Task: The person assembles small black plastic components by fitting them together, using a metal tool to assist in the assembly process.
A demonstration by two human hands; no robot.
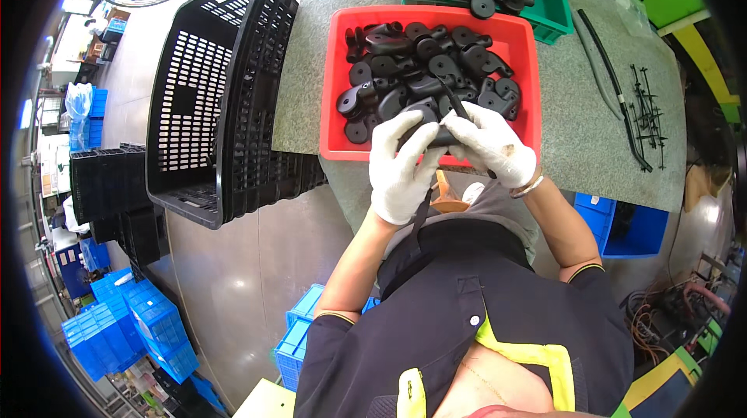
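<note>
Both my hands wear white gloves and meet over the near edge of a red tray (531, 99) full of black moulded plastic parts (389, 45). My left hand (401, 165) is closed round one black plastic part (443, 137), fingers and thumb on its left side. My right hand (494, 142) is closed at the part's right side. From between its thumb and fingers a slim dark tool, knife-like (454, 101), sticks up and away over the tray. Its thin tip is hard to make out against the dark parts behind it.
A green tray (554, 17) heaped with similar black parts stands behind the red one on the grey table (576, 146). At right lie a black tube (615, 80) and thin black branched pieces (647, 118). A large black crate (233, 99) stands left; blue bins (622, 223) sit below.
</note>
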